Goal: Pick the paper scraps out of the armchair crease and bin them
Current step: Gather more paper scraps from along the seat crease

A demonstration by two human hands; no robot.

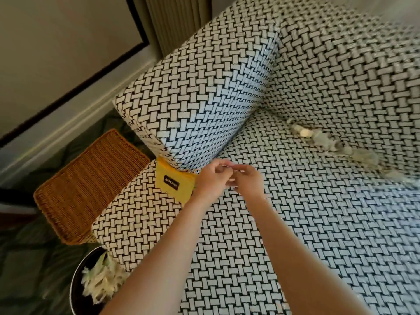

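The armchair has a black-and-white woven cover. Pale paper scraps lie along the crease between seat and backrest, at the right. My left hand and my right hand meet fingertip to fingertip over the seat, beside the front of the left armrest. Both have curled fingers and pinch a small pale scrap between them; it is blurred. The dark round bin stands on the floor at the bottom left, with shredded paper inside.
A brown wicker basket sits on the floor left of the chair, behind the bin. A yellow tag with a dark label shows under the armrest. A wall and a curtain stand behind.
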